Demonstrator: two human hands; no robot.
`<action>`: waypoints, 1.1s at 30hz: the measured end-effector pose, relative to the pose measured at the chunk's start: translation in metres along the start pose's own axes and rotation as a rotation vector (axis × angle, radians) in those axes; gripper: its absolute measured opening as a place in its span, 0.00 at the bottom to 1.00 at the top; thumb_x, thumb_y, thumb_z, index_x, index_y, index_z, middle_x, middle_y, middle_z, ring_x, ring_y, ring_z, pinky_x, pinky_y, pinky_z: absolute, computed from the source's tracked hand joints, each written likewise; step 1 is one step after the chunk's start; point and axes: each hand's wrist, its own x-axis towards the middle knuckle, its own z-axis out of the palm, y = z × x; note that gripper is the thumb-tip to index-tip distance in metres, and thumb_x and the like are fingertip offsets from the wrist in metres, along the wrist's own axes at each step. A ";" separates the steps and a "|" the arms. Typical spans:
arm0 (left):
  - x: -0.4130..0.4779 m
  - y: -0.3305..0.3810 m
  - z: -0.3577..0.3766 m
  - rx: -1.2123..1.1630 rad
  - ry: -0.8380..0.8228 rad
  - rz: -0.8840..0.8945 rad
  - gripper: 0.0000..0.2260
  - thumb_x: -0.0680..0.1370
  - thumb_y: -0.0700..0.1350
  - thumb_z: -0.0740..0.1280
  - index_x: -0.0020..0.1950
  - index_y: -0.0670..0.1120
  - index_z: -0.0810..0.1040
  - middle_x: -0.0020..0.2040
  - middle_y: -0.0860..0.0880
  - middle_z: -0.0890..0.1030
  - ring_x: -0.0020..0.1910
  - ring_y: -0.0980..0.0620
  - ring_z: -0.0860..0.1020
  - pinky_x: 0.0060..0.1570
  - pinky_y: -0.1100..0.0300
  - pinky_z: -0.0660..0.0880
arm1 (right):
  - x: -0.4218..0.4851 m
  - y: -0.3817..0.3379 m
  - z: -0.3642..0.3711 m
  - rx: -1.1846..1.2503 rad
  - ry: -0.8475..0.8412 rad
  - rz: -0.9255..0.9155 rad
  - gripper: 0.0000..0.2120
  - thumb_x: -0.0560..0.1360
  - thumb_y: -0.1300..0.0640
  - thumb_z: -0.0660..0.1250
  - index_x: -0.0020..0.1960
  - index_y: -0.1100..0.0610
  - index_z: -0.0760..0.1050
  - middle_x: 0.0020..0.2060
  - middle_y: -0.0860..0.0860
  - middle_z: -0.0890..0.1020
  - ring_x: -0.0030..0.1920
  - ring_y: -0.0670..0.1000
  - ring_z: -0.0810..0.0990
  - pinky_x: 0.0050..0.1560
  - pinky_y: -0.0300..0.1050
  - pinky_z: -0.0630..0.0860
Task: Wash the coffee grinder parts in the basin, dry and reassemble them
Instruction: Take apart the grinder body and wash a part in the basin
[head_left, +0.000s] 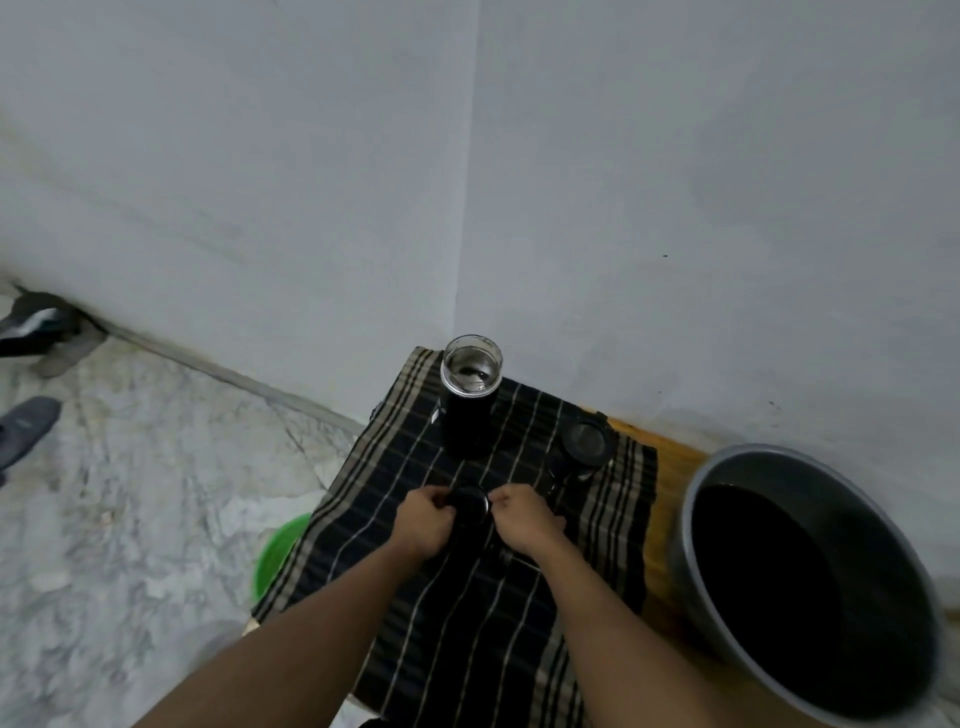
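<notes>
A cloth lies on the tabletop, with the basin to its right. On the cloth, the grinder body stands at the back and a lid lies to its right. In front of them, a round part sits between the left hand and the right hand.

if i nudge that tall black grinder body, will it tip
Likely: the grinder body is tall and narrow, standing upright on soft cloth. Being cylindrical, it could roll once down. Its clear rim may be breakable.

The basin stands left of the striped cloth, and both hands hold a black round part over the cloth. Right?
No. The head view shows the basin right of the striped cloth; the left hand and right hand do hold the black round part over it.
</notes>
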 end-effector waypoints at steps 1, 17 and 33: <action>0.005 -0.003 0.001 0.000 -0.025 -0.019 0.16 0.77 0.37 0.67 0.66 0.40 0.80 0.51 0.37 0.86 0.53 0.35 0.83 0.51 0.45 0.81 | 0.000 -0.001 0.001 -0.008 -0.011 0.015 0.17 0.84 0.54 0.54 0.67 0.47 0.77 0.66 0.50 0.78 0.70 0.58 0.71 0.74 0.64 0.52; 0.037 0.089 -0.039 -0.075 0.115 0.490 0.34 0.61 0.58 0.85 0.62 0.63 0.73 0.57 0.60 0.81 0.61 0.61 0.79 0.63 0.61 0.76 | 0.010 -0.041 -0.034 0.203 0.084 -0.181 0.24 0.78 0.68 0.65 0.71 0.54 0.72 0.59 0.51 0.79 0.60 0.51 0.78 0.56 0.46 0.77; -0.009 0.147 -0.045 -0.438 -0.119 0.391 0.12 0.72 0.45 0.80 0.54 0.46 0.84 0.48 0.47 0.88 0.49 0.48 0.86 0.54 0.50 0.83 | -0.021 -0.033 -0.040 0.597 0.015 -0.296 0.23 0.63 0.59 0.83 0.55 0.51 0.81 0.49 0.48 0.86 0.50 0.47 0.85 0.48 0.39 0.79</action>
